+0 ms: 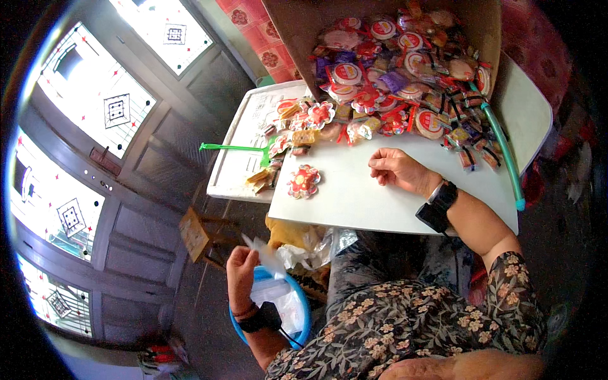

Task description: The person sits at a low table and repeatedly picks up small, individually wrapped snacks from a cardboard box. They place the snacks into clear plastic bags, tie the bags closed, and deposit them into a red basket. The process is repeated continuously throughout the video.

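Note:
My left hand is off the table's left front side, above a blue plastic basin. Pinched between its thumb and fingers is a thin, translucent plastic piece, blurred. Clear plastic lies inside the basin. My right hand is over the white tabletop, fingers curled in against the thumb, and no object shows in it. A flower-shaped packet with a red centre lies by itself near the table's left edge. Beyond the right hand spreads a heap of wrapped snack packets.
A cardboard box lies open towards me, packets spilling from it. A green fly swatter rests on a white foam box lid at left. Along the right side runs a teal tube. Below stands a wooden stool.

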A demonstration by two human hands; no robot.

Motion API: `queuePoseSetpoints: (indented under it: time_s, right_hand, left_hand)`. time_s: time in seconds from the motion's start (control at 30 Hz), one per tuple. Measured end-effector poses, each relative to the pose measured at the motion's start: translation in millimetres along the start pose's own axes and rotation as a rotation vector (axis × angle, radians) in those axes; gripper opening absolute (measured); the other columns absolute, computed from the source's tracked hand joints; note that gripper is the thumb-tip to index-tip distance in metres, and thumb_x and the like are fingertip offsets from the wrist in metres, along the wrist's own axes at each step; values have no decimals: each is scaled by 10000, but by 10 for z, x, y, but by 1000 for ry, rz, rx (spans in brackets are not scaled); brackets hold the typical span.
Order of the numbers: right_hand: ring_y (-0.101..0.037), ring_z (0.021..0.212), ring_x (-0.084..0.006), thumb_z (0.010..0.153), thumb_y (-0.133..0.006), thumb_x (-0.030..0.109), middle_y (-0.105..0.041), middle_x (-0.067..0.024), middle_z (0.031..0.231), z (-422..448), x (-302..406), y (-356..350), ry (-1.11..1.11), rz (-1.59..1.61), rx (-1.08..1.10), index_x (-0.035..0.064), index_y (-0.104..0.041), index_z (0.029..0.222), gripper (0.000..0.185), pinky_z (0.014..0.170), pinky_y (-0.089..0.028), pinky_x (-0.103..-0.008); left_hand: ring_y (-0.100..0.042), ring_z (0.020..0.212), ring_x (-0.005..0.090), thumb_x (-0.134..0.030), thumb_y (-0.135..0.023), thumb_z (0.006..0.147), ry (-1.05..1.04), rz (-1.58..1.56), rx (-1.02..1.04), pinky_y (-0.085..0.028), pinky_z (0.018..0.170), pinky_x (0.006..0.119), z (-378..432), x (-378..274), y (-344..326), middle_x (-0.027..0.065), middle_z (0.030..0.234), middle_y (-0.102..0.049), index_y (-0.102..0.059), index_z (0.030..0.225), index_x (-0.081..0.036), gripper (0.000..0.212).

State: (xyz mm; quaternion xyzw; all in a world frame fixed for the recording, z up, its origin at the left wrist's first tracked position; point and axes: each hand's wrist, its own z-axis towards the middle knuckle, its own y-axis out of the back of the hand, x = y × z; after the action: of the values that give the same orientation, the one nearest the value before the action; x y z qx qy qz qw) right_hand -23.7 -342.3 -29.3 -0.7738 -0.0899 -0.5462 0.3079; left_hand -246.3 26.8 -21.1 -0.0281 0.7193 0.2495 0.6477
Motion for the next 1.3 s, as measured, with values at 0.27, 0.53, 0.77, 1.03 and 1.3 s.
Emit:
queuePoseSetpoints:
  time_s: [0.27,0.53,0.77,1.03,1.3]
  right_hand:
    - [-620,801,-181,927,-559,349,-618,-88,919,55,-39,-11,33,83,99,41,-564,992,315,737,-510,-308]
    - [-632,829,-217,925,-564,330,-632,-116,929,22,-27,-16,99,146,135,0,-545,1079,365,752,-520,-348]
    - [-590,651,-129,891,-596,155,-614,-63,783,60,-49,27,136,38,-73,24,-556,986,167,564,-491,-263]
    - [-575,594,-129,890,-601,168,-612,-56,749,72,-69,44,155,64,-198,44,-550,934,141,510,-481,-267]
    - [-582,621,-141,887,-569,172,-609,-50,780,77,-73,57,179,177,-298,64,-551,945,124,523,-496,-284]
  left_hand:
    - [-613,899,178,-51,-502,926,-115,-762,372,-500,795,309,361,-836,-997,110,984,-629,-516,891,-21,48]
    - [-608,930,250,-197,-427,987,-42,-841,471,-506,854,344,869,-593,-1985,156,1021,-607,-543,1062,41,275]
    - [-492,1129,241,-260,-345,998,-107,-1356,897,-383,1008,399,1166,-81,-2210,141,1182,-530,-489,1155,-4,333]
    - [-436,1196,284,-427,-354,978,67,-1354,412,-333,1038,434,922,-313,-2136,165,1234,-498,-452,1191,-28,463]
    - [-531,1068,246,-176,-559,904,-535,-777,-373,-439,945,383,800,-352,-2271,129,1116,-543,-446,1124,-18,294]
